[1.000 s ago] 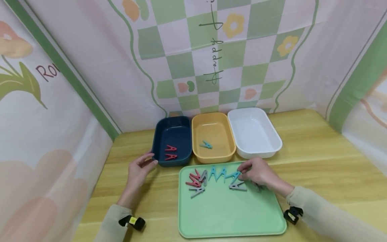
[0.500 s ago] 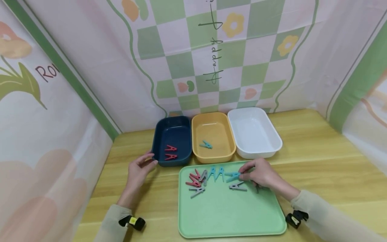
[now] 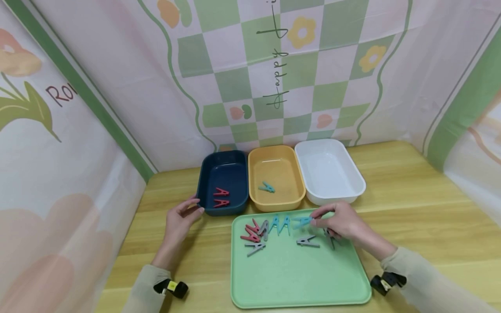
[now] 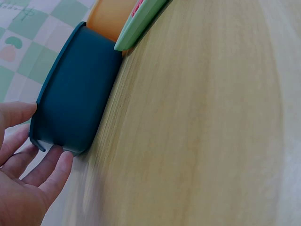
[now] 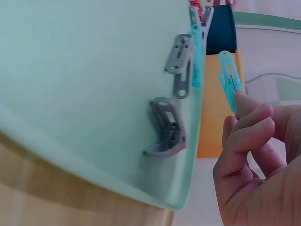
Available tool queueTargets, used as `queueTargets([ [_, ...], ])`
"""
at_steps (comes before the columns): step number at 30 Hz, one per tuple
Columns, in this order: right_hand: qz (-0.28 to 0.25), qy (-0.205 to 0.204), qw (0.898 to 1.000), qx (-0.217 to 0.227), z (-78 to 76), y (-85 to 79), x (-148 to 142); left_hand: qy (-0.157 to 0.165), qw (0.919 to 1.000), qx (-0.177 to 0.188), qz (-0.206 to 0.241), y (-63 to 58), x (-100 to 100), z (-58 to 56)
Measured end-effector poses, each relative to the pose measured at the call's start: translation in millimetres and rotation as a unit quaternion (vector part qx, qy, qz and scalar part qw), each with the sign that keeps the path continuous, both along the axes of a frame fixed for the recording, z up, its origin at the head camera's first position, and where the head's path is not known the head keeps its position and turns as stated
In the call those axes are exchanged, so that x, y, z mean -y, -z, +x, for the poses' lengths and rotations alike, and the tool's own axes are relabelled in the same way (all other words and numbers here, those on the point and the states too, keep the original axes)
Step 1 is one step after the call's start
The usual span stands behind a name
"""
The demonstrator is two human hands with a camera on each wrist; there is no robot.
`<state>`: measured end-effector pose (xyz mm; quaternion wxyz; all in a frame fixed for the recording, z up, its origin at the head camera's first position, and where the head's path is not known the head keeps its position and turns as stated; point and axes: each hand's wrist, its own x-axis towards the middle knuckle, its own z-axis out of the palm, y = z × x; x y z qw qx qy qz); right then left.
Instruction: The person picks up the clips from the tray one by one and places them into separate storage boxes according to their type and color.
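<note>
My right hand (image 3: 344, 222) pinches a light blue clothespin (image 3: 302, 222) by one end, just above the back edge of the green tray (image 3: 297, 278). In the right wrist view the held clothespin (image 5: 229, 75) points away from the fingertips. Under that hand lies a grey clothespin (image 3: 329, 238), partly hidden; another grey clothespin (image 3: 308, 241) is left of it. Two light blue clothespins (image 3: 285, 224) stay on the tray. At the tray's left, red clothespins (image 3: 251, 234) lie among grey ones. My left hand (image 3: 179, 221) touches the dark blue bin (image 4: 77, 89) at its near-left corner, fingers loosely extended.
The dark blue bin holds two red clothespins (image 3: 221, 202). Beside it, a yellow bin (image 3: 277, 206) contains one light blue clothespin (image 3: 267, 187). A white bin (image 3: 332, 174) stands at the right of the row. Patterned cloth (image 3: 231, 52) rises behind the wooden table (image 3: 422, 195).
My right hand has drawn one light blue clothespin off the row and lifted it slightly, moving right and back. Two blue clothespins shifted a little left. The left hand stays put.
</note>
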<state>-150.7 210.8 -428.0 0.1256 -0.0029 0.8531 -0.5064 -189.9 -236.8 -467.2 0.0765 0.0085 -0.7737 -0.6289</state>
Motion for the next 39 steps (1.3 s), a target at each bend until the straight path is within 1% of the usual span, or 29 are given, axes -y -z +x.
queueTargets([
  [9,-0.005,-0.01,1.0,-0.029,-7.6,-20.9,5.8,0.001,1.0,0.001,0.006,-0.2,0.5,1.1],
  [15,-0.014,-0.019,0.999,-0.049,-18.0,-31.5,12.2,0.002,1.0,0.004,0.006,0.0,0.9,1.5],
  [22,-0.032,-0.011,0.997,-0.063,-31.9,-42.2,17.8,0.005,1.0,0.004,0.006,-0.1,0.5,1.1],
  [26,-0.037,-0.011,0.997,-0.069,-40.6,-46.9,21.8,0.004,0.9999,0.005,0.008,-0.2,0.6,0.8],
  [32,-0.071,0.001,0.996,-0.058,-55.7,-50.6,28.8,0.002,0.9999,0.002,0.01,0.2,0.8,-0.4],
  [39,-0.053,0.021,0.996,-0.065,-68.9,-54.2,35.5,0.006,1.0,0.001,0.008,0.8,1.9,-0.2],
])
